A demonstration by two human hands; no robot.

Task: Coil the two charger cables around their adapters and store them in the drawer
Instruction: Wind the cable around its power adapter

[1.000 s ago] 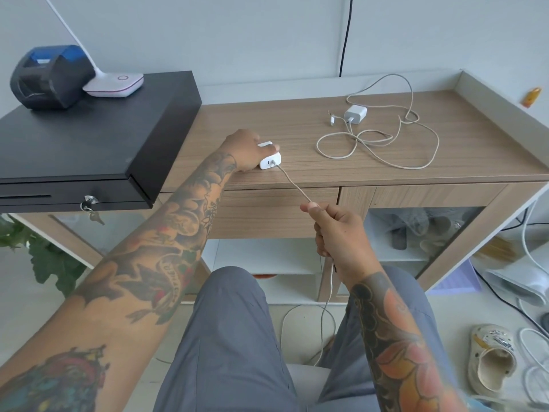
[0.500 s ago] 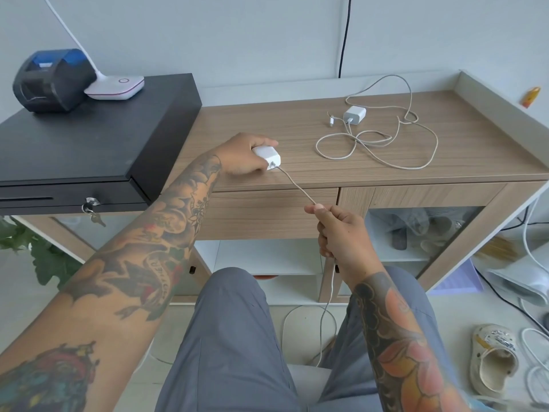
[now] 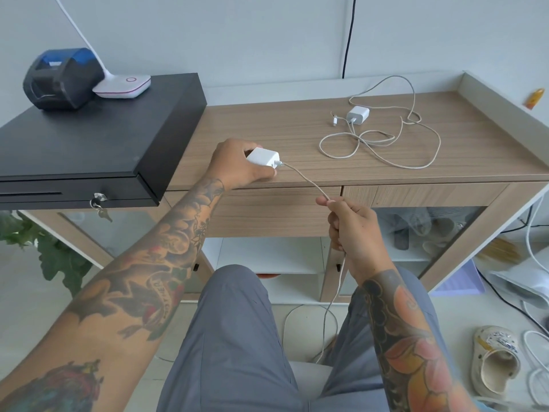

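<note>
My left hand (image 3: 237, 166) grips a white adapter (image 3: 263, 157) near the front edge of the wooden desk (image 3: 267, 126). Its pale cable (image 3: 306, 179) runs taut off the desk edge to my right hand (image 3: 353, 230), which holds it in a fist in front of the closed drawer (image 3: 267, 212). Below my fist the cable hangs down to the floor between my knees. A second white adapter (image 3: 358, 115) lies at the back right of the desk, its loose cable (image 3: 395, 144) sprawled in loops around it.
A black cash drawer (image 3: 98, 138) with a key sits on the desk's left end, carrying a receipt printer (image 3: 64, 77) and a white lamp base (image 3: 124, 84). A second drawer front (image 3: 424, 194) is to the right. A sandal (image 3: 494, 359) and white cords lie on the floor at right.
My left hand has turned the adapter so its flat white face shows more, and has slid slightly toward the desk edge. My right hand keeps its hold on the cable, nearly still.
</note>
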